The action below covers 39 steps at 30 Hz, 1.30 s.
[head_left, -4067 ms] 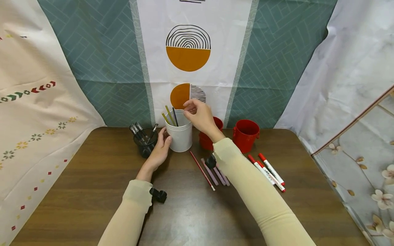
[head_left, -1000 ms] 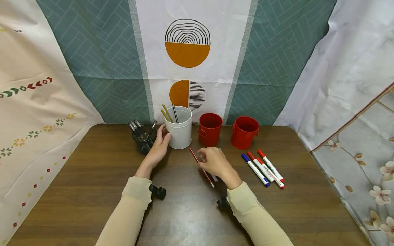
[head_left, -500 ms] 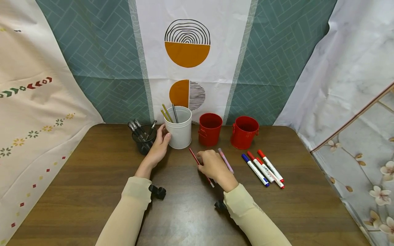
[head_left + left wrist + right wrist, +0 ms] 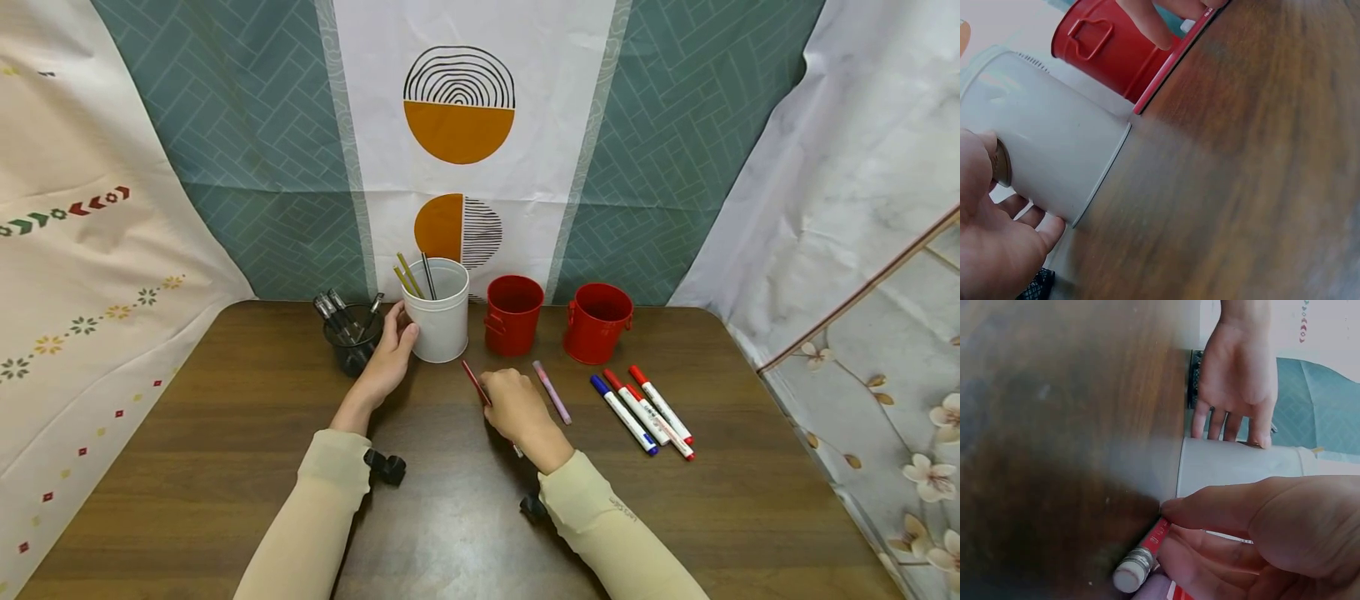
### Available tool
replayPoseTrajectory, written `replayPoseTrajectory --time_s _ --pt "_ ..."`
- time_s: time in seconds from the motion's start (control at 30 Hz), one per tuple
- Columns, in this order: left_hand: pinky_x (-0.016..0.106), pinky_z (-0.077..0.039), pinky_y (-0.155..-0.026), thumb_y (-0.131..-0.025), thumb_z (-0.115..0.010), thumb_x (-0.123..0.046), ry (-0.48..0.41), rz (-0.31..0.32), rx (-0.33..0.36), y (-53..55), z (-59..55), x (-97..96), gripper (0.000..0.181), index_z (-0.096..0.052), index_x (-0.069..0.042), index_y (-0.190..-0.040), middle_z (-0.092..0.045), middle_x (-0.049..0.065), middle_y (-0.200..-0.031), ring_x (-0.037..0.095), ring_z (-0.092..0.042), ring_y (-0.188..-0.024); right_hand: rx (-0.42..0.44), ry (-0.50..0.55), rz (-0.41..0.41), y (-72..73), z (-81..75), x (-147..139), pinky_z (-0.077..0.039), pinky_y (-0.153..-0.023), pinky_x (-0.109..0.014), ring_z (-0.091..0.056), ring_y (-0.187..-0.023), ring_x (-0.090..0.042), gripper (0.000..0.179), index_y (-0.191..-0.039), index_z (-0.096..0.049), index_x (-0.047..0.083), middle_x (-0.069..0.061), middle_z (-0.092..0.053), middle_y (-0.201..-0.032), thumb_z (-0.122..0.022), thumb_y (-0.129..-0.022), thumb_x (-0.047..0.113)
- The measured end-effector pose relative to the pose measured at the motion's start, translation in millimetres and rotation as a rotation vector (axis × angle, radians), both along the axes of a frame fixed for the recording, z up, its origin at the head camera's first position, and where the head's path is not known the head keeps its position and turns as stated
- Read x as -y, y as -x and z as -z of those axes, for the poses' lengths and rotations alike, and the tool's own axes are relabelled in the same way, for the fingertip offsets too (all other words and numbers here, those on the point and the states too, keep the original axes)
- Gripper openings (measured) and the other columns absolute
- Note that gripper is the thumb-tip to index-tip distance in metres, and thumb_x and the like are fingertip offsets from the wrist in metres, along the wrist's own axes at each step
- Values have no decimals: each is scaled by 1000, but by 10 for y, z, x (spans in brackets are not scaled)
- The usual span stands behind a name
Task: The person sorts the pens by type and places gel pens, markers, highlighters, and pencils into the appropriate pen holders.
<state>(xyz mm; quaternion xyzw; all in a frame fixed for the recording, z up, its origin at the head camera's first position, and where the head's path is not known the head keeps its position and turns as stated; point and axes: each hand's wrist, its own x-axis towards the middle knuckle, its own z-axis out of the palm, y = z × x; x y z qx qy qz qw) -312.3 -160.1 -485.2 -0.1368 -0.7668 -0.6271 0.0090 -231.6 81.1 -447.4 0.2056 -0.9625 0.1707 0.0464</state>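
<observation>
My right hand pinches a red pencil between thumb and fingers, near its white eraser end. The pencil lies low at the tabletop, its front end pointing toward the white bucket. My left hand touches the bucket's left side, with fairly straight fingers and the thumb near its side fitting. Two yellow-green pencils and a dark pencil stand in the bucket. One purple pen lies right of my right hand. In the right wrist view, something purple shows under the fingers.
Two red buckets stand behind my right hand, one nearer and one farther right. A black mesh cup with brushes or pens stands left of my left hand. A blue marker and several red markers lie at right.
My right hand has come down from the white bucket's rim to the tabletop. In the last second its fingers have drawn together on the red pencil. My left hand stays at the bucket.
</observation>
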Motion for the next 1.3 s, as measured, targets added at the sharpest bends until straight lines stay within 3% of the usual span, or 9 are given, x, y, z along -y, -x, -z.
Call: replayPoseTrajectory --time_s 0.13,0.2,0.37,0.47,0.7,0.97,1.3 --pt "53 -17 -131 -117 -37 -30 -4 3 3 6 1 -8 63 -6 -13 -170 -19 21 -172 33 -19 -161 7 20 9 3 3 -10 -55 -60 -36 -64 -68 -20 22 -100 -77 5 -2 -68 -75 -79 -82 -8" --pt "53 -17 -131 -118 -37 -27 -8 8 17 -44 -86 -22 62 -6 -10 -169 -18 22 -172 35 -18 -161 25 29 9 8 -3 -21 -56 -60 -36 -64 -69 -20 28 -108 -79 4 -1 -69 -77 -79 -82 -7" --pt "55 -15 -131 -117 -36 -23 -10 14 32 -50 -115 -22 63 -4 -7 -169 -14 24 -173 37 -14 -162 90 64 -16 25 -43 -73 -55 -61 -32 -62 -66 -15 35 -116 -78 4 2 -68 -75 -80 -82 -4" --pt "54 -15 -131 -118 -36 -28 -1 8 14 11 -19 -9 64 -3 -12 -170 -14 21 -174 35 -14 -162 159 123 -21 36 -83 -109 -56 -64 -31 -62 -67 -13 37 -120 -77 3 2 -70 -77 -80 -84 -3" --pt "53 -17 -131 -118 -36 -30 3 8 6 14 -7 -7 64 -4 -12 -170 -17 20 -173 33 -17 -161 232 228 -40 81 -162 -204 -56 -77 -30 -64 -73 -10 31 -113 -79 4 1 -74 -81 -80 -84 -3" --pt "56 -12 -131 -117 -35 -20 -16 10 30 27 -23 -5 62 -3 -4 -168 -14 27 -172 39 -13 -162 392 430 -71 151 -224 -349 -61 -62 -29 -69 -61 -14 24 -113 -76 3 -6 -72 -89 -75 -90 -5" --pt "54 -18 -131 -117 -37 -34 16 9 9 4 -10 1 65 -5 -15 -170 -17 18 -173 32 -17 -161 451 633 -147 217 -266 -472 -66 -73 -40 -74 -78 -26 29 -119 -70 1 -12 -74 -99 -75 -92 -5"
